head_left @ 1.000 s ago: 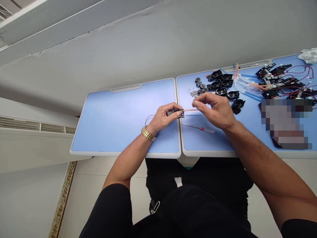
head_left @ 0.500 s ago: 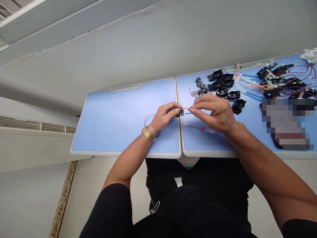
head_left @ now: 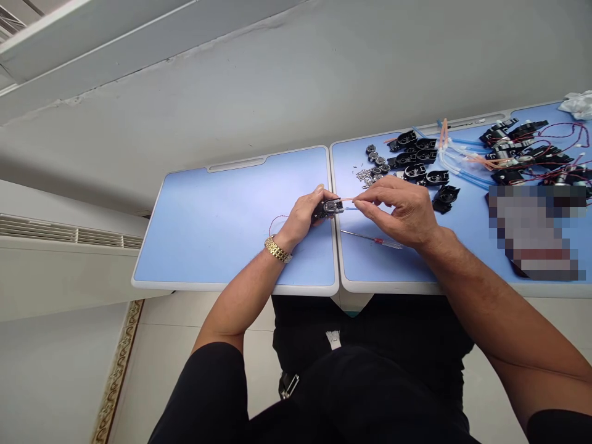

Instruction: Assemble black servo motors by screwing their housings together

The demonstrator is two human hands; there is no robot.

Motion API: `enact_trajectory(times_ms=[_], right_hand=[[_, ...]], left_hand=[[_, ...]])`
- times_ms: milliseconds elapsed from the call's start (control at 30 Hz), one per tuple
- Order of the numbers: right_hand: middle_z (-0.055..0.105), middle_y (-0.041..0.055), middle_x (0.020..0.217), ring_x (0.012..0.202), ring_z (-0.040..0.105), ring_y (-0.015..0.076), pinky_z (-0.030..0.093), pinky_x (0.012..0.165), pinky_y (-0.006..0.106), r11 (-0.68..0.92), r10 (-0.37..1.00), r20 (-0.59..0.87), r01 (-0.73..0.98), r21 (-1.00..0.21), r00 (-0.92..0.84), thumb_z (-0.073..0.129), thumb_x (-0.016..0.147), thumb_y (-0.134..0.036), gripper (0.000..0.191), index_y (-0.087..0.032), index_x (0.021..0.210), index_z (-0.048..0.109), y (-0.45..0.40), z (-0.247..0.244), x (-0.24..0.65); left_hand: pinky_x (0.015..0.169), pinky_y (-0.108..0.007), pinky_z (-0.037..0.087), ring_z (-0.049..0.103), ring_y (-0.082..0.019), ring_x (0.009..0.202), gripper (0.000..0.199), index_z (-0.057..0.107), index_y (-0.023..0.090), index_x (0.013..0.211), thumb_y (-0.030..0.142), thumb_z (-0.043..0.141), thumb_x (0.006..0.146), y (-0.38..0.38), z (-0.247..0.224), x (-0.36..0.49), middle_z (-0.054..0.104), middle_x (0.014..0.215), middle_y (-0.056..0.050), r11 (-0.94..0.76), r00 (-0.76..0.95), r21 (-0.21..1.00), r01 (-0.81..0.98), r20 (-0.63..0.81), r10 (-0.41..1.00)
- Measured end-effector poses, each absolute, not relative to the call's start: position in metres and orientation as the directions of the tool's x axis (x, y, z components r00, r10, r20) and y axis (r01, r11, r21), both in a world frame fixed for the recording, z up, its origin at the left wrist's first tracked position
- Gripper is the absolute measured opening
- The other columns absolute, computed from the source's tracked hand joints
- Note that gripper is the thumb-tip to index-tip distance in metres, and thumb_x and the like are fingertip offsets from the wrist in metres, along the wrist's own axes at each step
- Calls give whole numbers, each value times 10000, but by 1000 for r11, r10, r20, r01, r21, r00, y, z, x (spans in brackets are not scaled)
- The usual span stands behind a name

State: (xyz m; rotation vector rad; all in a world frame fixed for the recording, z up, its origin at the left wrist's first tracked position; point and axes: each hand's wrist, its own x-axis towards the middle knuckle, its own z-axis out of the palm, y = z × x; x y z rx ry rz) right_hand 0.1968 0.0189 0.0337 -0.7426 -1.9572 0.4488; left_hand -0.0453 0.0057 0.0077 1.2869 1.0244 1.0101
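My left hand [head_left: 300, 216] grips a small black plastic part [head_left: 329, 208] with a round metal face, held just left of the gap between the two table panels. My right hand [head_left: 398, 209] pinches a thin orange tube [head_left: 348, 200] between thumb and fingers. The tube's tip reaches the black part. A thin red wire [head_left: 277, 225] trails in a loop from the part, beside my left wrist, which wears a gold link watch [head_left: 277, 250]. Below my right hand, a red-handled screwdriver [head_left: 372, 240] lies on the table, apart from both hands.
Two blue table panels [head_left: 222, 216] meet at a central gap. On the right panel lie black housings [head_left: 414, 154], metal rings [head_left: 372, 151], small screws [head_left: 364, 176], blue tubes [head_left: 462, 169] and wired motor assemblies [head_left: 522, 151]. A pixelated patch [head_left: 536, 231] hides the right side.
My left hand has turned the black part so its round metal face now shows upward. Over the past second, my right hand moved left and closed on the orange tube.
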Motion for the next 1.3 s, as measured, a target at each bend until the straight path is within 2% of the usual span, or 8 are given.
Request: enact_trajectory(times_ms=[133,400,733,1000,1167,1300], right_hand=[[789,24,809,720,685,198,536,640,384,772,635,685,330,-543,-357,738,1034,-239,151,-281,947,854,21,31,197],[786,29,810,726,686,198,531,635,380,775,631,690,323,-543,-356,758,1029,-214,141,-268,944,856,21,30,198],[778,29,797,710,679,186,521,620,369,783,620,699,334,-525,-356,746,1039,-213,147,-250,943,850,22,29,197],[777,24,796,708,671,188,523,628,374,773,633,687,340,-536,-356,732,1038,-220,164,-257,917,836,23,29,197],[784,18,792,701,672,190,527,628,377,770,637,689,339,-541,-347,734,1026,-209,167,-266,906,834,23,29,196],[790,20,801,711,682,194,534,636,379,768,638,690,338,-543,-342,734,1027,-209,167,-266,909,835,22,29,196]], left_hand=[[519,-283,330,499,-126,586,795,778,184,990,883,405,1054,6,9,-43,693,803,-54,106,254,994,-42,-92,963],[523,-277,313,506,-129,640,494,758,175,1027,666,726,978,6,13,-46,659,816,-41,104,316,990,-91,-70,946],[538,-252,281,563,-134,714,429,773,154,1052,534,858,871,6,21,-46,675,851,-52,233,332,952,-200,-157,930],[553,-260,294,528,-133,699,441,757,155,1039,559,830,877,5,25,-45,645,836,-47,223,302,955,-195,-158,940],[558,-275,306,523,-150,698,494,761,168,1052,650,679,987,4,17,-44,669,872,-69,119,258,982,-148,-78,963],[566,-284,321,489,-143,667,506,773,181,1080,658,608,1041,5,11,-47,686,899,-65,30,251,995,-94,-5,968]])
